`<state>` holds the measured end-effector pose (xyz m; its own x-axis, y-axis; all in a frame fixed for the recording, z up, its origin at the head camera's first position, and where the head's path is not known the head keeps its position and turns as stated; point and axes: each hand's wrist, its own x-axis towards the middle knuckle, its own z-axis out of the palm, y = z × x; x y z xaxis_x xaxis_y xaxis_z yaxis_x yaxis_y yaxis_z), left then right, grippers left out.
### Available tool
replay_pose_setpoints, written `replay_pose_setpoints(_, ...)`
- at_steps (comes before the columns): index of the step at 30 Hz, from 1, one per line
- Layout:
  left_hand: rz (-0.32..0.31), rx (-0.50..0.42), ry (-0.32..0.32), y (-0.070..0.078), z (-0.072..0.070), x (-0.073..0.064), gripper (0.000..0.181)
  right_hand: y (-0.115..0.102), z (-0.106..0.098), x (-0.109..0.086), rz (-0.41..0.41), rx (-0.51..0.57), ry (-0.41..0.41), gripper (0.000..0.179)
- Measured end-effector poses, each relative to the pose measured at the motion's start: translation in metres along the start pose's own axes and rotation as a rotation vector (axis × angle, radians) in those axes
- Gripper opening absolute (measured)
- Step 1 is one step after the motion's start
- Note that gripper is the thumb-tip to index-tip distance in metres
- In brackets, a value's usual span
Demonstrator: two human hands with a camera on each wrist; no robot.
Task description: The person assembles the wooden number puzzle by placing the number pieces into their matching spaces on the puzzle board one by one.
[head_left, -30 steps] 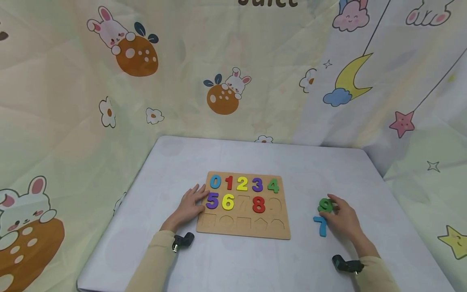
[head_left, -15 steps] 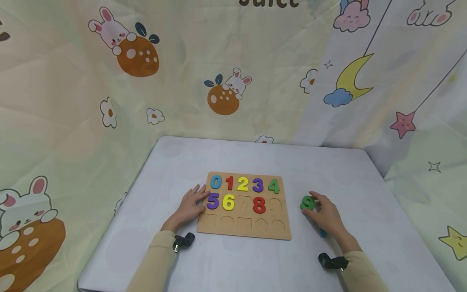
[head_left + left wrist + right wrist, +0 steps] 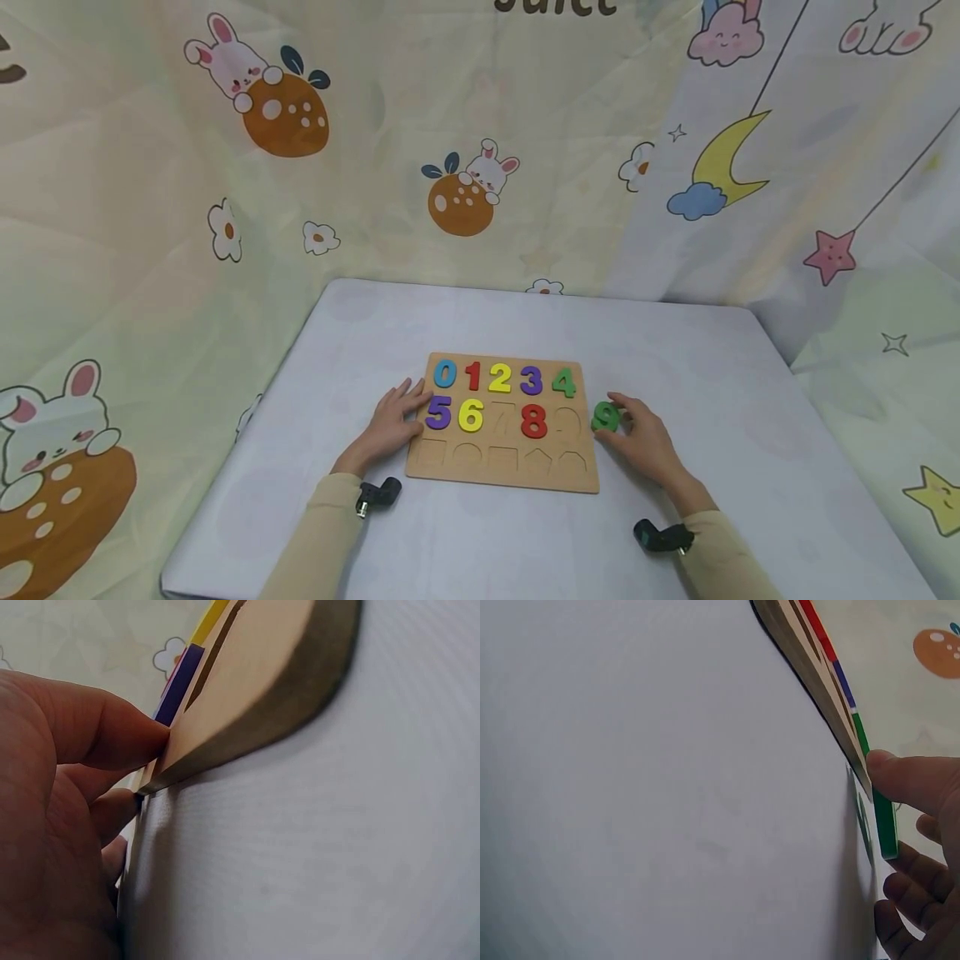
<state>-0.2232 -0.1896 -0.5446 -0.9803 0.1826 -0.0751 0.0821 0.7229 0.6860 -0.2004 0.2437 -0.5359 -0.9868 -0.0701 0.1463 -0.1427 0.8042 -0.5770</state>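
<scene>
The wooden number board (image 3: 487, 475) lies mid-table, with coloured numerals 0 to 6 and the red 8 (image 3: 534, 422) in its top two rows. Bare recesses show for 7 and 9, and along the bottom row of shapes. My left hand (image 3: 390, 423) rests at the board's left edge, fingers extended; the left wrist view shows its thumb (image 3: 127, 735) on the edge beside the purple 5 (image 3: 180, 682). Just off the board's right edge, my right hand (image 3: 645, 437) pinches the green 9 (image 3: 604, 417) between thumb and fingers, above the table (image 3: 667, 787).
A white padded table (image 3: 480, 550) carries the board. Behind it hangs a printed cloth (image 3: 562, 167) with rabbits, flowers and a moon. Black wrist cameras (image 3: 378, 494) sit on both forearms. The blue 7 seen earlier is hidden by my right hand and arm.
My right hand has lifted the green 9 and carried it left, from beside the blue 7 to the board's right edge, covering the 7. My left hand has stayed put.
</scene>
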Motion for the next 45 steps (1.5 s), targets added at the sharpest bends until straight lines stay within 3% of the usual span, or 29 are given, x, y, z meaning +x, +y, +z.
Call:
replay_pose_setpoints(16, 0.006, 0.001, -0.014, 0.001, -0.001, -0.001, 0.064, -0.025, 0.019, 0.002, -0.003, 0.034, -0.066, 0.073)
replay_pose_setpoints(45, 0.016, 0.002, -0.006, 0.0, 0.0, 0.0, 0.065, -0.039, 0.03, 0.003, -0.078, 0.08, -0.075, 0.069)
